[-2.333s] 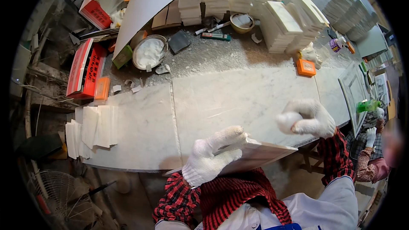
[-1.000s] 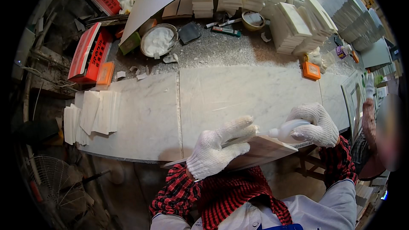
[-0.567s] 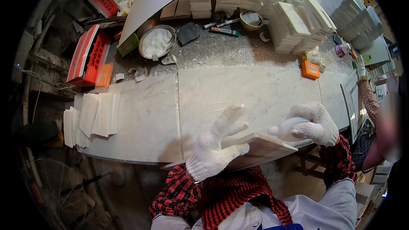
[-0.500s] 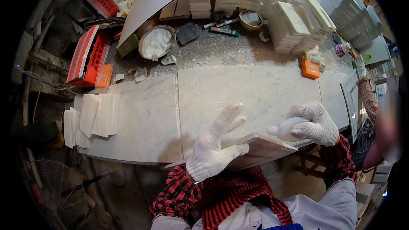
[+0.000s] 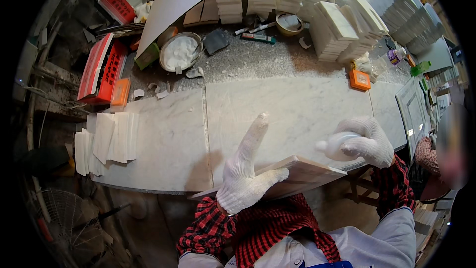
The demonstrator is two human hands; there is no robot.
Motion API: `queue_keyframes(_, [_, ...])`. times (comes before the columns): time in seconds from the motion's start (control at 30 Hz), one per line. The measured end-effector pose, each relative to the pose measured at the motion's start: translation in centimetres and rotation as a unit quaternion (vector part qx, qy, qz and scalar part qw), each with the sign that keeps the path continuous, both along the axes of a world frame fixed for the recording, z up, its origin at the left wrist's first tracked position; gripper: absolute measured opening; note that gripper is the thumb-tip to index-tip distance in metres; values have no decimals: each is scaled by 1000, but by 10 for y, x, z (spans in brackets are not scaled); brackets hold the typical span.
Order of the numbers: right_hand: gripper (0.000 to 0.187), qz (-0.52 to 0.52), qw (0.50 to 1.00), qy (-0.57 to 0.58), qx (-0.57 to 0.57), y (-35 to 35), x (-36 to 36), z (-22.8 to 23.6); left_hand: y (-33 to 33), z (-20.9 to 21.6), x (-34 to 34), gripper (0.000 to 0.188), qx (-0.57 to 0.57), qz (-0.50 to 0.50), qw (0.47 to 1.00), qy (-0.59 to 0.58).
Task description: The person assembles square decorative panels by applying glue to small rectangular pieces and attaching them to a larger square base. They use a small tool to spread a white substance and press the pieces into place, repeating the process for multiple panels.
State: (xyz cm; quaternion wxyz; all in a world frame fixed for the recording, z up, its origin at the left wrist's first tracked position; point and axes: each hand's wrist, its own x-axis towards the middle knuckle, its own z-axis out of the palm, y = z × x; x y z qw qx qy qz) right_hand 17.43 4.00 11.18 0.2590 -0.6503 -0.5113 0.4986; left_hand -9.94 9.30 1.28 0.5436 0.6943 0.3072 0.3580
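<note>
Work appears unfinished: the right hand's (image 5: 371, 140) fingers clasp a bottle (image 5: 341, 147) at the panel's (image 5: 312, 172) two o'clock; the left hand (image 5: 242, 182) touches the panel, grip unclear.

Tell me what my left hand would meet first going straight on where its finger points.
Likely the small bowl at the back, once your left hand passed over the pale slab; the height of the finger is unclear, so it might brush that slab first.

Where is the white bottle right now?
In the head view, the white bottle is right of centre, in the person's right hand, its narrow end toward the left, just above the tilted panel in the picture.
</note>
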Motion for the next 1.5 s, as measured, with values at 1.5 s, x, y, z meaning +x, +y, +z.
queue_keyframes(1.5, [59, -7, 993, 101, -67, -75, 16, -131, 3, -9, 4, 101, -26, -18, 999, 9])
